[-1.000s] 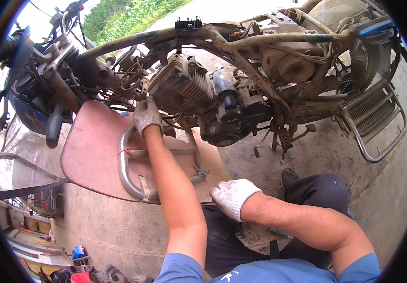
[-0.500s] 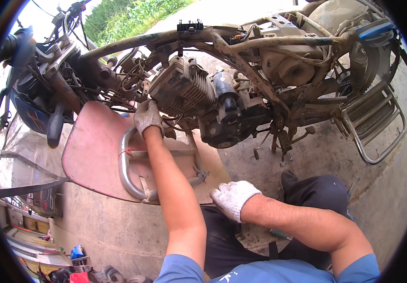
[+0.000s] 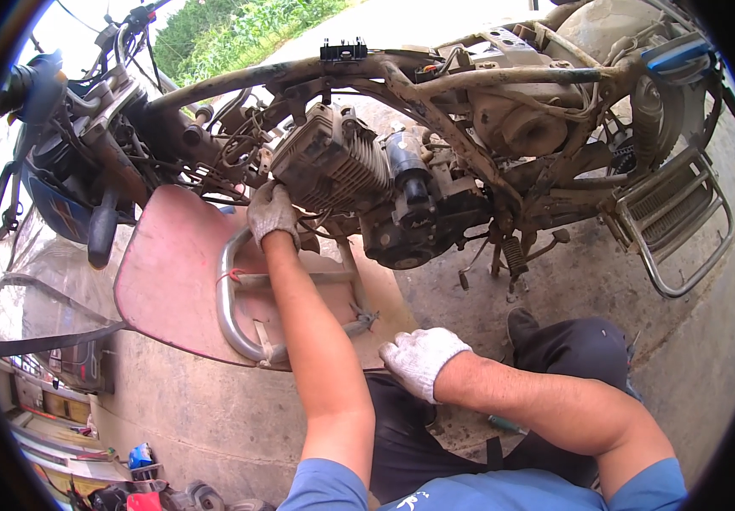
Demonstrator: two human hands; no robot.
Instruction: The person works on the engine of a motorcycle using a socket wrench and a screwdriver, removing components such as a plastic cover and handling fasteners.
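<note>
A stripped, dusty motorcycle stands before me, its brown frame bare. My left hand, in a dirty whitish knit glove, reaches up to the front lower edge of the finned engine cylinder. Its fingers are curled in there, and their tips are partly hidden against the engine. What they grip, if anything, I cannot make out. My right hand, in a whiter glove, is closed in a loose fist above my thigh, away from the motorcycle. The inside of that fist is hidden.
Below the engine lie a pink panel and a bent metal tube guard tied with cords. A chrome side rack juts out at the right. A kickstand area with pedals hangs low. Assorted items lie at lower left.
My left hand has shifted very slightly at the engine's front edge, its wrist a touch to the right. The right fist stays in place.
</note>
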